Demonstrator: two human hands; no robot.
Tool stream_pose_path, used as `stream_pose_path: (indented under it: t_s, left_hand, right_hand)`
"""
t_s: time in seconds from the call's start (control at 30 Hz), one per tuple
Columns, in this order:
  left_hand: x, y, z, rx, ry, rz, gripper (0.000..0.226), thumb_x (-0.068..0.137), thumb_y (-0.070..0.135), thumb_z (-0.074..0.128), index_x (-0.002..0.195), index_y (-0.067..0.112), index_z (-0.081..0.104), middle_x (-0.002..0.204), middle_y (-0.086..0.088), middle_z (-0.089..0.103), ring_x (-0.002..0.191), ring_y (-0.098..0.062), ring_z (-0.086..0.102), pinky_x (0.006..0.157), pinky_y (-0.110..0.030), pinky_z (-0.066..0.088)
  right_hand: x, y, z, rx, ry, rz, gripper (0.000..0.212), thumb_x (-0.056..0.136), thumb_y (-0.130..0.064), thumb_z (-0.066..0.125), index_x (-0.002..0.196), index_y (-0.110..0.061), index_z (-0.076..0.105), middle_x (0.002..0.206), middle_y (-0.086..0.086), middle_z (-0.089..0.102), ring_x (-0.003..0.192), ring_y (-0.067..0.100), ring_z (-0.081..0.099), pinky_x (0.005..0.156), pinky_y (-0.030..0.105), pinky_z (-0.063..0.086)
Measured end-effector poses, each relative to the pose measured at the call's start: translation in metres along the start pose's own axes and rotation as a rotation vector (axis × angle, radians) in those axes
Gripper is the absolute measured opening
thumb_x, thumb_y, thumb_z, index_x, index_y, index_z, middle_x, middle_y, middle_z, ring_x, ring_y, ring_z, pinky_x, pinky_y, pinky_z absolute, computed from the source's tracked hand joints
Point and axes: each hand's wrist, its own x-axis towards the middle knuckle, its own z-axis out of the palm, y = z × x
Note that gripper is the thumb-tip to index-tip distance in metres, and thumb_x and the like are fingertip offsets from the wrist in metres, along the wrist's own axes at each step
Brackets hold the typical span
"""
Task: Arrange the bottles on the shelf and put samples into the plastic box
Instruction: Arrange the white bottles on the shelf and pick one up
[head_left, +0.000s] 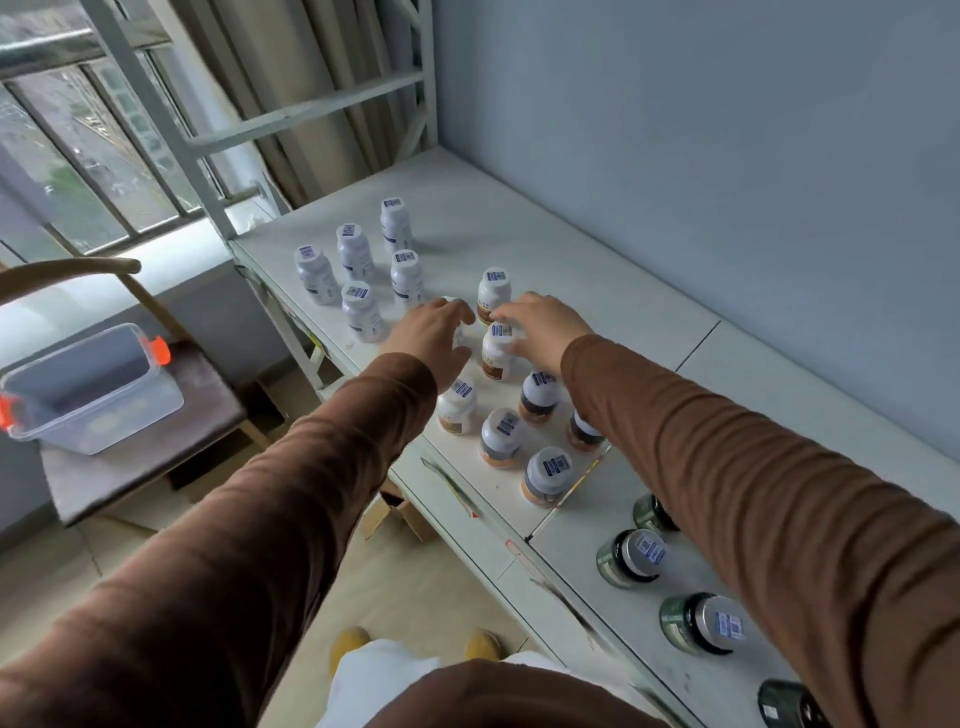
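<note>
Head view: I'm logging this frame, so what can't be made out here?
- Bottle under the left hand: mostly covered.
- Right hand grip on the brown-label bottle: contact unclear.
- Cap stickers: too small to read.
- Dark jar: cut by the bottom edge.
- Plastic box contents: blurred.

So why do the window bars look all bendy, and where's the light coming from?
Head view: the wide lens curves the window bars near the edge; daylight enters through that window, so the shelf is bright and the bottles cast soft shadows. The fingers look slightly blurred.
</note>
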Motion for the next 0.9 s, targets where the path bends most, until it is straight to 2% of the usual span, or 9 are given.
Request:
stream_pose_path:
  t_s: [0.13,0.3,0.47,0.53,0.6,0.67,0.73,0.83,0.9]
  left_hand:
    - [0.009,0.0,0.009,0.007,-0.084,-0.062,0.033,0.084,0.027,0.062,0.116,0.027,0.057,0.115,0.003,0.061,0.1,-0.023,0.06,0.086,-0.044,0.051]
    - [0.016,-0.003,0.006,-0.159,-0.081,-0.109,0.038,0.085,0.028,0.068,0.119,0.02,0.057,0.114,0.0,0.062,0.101,-0.02,0.06,0.09,-0.034,0.049]
    - [0.022,0.012,-0.006,-0.953,-0.243,-0.169,0.044,0.091,0.039,0.061,0.126,0.015,0.054,0.107,-0.002,0.064,0.096,-0.015,0.061,0.085,-0.03,0.047]
    - [0.025,0.02,-0.011,-1.319,-0.363,-0.23,0.04,0.096,0.04,0.052,0.124,0.012,0.056,0.107,-0.01,0.061,0.092,-0.019,0.061,0.089,-0.032,0.048]
    - [0.028,0.028,-0.015,-1.557,-0.49,-0.32,0.045,0.097,0.046,0.045,0.118,0.008,0.056,0.097,-0.014,0.061,0.082,-0.021,0.06,0.083,-0.031,0.05]
    - [0.03,0.034,-0.018,-1.618,-0.593,-0.326,0.051,0.097,0.051,0.039,0.118,0.007,0.054,0.088,-0.013,0.062,0.073,-0.021,0.058,0.071,-0.028,0.05]
    - [0.031,0.041,-0.02,-1.631,-0.577,-0.291,0.047,0.098,0.046,0.039,0.118,0.007,0.054,0.089,-0.013,0.063,0.073,-0.02,0.058,0.067,-0.027,0.051]
    - [0.033,0.047,-0.02,-1.559,-0.436,-0.195,0.026,0.099,0.024,0.048,0.115,0.006,0.058,0.097,-0.011,0.063,0.087,-0.02,0.061,0.082,-0.028,0.057]
    - [0.037,0.048,-0.019,-1.302,-0.377,-0.071,0.03,0.091,0.021,0.062,0.117,0.007,0.059,0.101,-0.008,0.063,0.094,-0.018,0.062,0.091,-0.029,0.053]
  right_hand:
    - [0.005,-0.006,0.006,0.014,0.023,-0.019,0.038,0.092,-0.02,0.058,0.13,-0.023,0.056,0.125,0.007,0.057,0.11,0.029,0.057,0.091,0.036,0.042]
    - [0.0,0.008,-0.02,0.272,0.13,0.07,0.033,0.086,-0.032,0.067,0.117,-0.023,0.062,0.112,0.004,0.065,0.101,0.025,0.062,0.087,0.034,0.048]
    - [-0.01,0.009,-0.066,0.715,0.282,0.14,0.044,0.074,-0.054,0.072,0.088,-0.013,0.066,0.071,-0.001,0.063,0.065,0.017,0.058,0.075,0.042,0.054]
    - [-0.015,0.004,-0.077,0.774,0.334,0.176,0.05,0.074,-0.062,0.069,0.078,-0.013,0.056,0.064,-0.003,0.059,0.058,0.015,0.051,0.066,0.039,0.049]
    - [-0.018,-0.001,-0.085,0.804,0.368,0.193,0.049,0.077,-0.064,0.066,0.076,-0.017,0.049,0.064,-0.004,0.055,0.055,0.014,0.045,0.061,0.033,0.041]
    - [-0.021,-0.003,-0.091,0.809,0.412,0.183,0.048,0.078,-0.065,0.066,0.075,-0.02,0.048,0.065,-0.006,0.051,0.057,0.012,0.043,0.059,0.03,0.038]
    - [-0.023,-0.001,-0.094,0.804,0.453,0.161,0.045,0.078,-0.064,0.066,0.073,-0.022,0.049,0.065,-0.007,0.05,0.058,0.011,0.044,0.058,0.028,0.037]
    - [-0.026,0.01,-0.095,0.736,0.429,0.099,0.043,0.08,-0.063,0.063,0.083,-0.02,0.061,0.068,-0.007,0.053,0.063,0.011,0.048,0.061,0.029,0.043]
    - [-0.029,0.015,-0.094,0.687,0.381,0.062,0.038,0.085,-0.056,0.061,0.1,-0.022,0.068,0.084,-0.006,0.061,0.071,0.009,0.054,0.064,0.031,0.049]
